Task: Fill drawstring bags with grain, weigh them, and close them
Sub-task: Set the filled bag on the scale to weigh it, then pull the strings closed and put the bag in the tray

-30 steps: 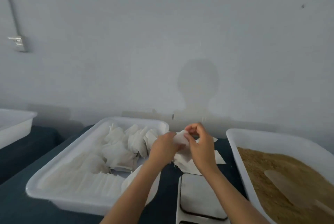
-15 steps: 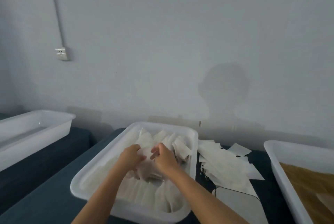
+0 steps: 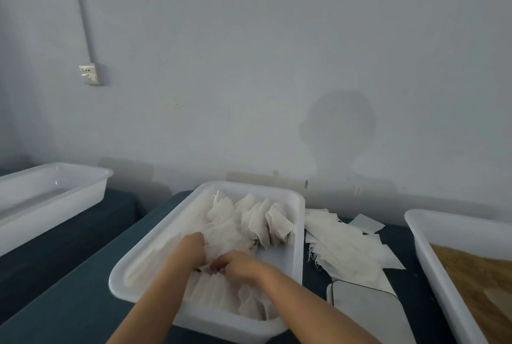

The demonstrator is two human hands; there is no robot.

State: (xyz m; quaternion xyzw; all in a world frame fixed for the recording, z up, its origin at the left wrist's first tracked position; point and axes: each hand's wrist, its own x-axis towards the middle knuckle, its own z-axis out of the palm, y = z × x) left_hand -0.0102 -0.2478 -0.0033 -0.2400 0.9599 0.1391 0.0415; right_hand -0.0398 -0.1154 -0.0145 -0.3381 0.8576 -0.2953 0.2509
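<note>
Head view has both our hands down in the middle tray (image 3: pixel 298 235): left hand (image 3: pixel 188 250) and right hand (image 3: pixel 238 266) pinching one bag (image 3: pixel 221 244) among the packed ones. We'd seat it snugly upright; grain tray (image 3: pixel 421 241) sits well right.

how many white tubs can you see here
3. One tub sits far left; one in the middle holds bags, with both hands in it; one at the right edge holds grain. The last is cut off by the frame, so more may lie beyond.
</note>
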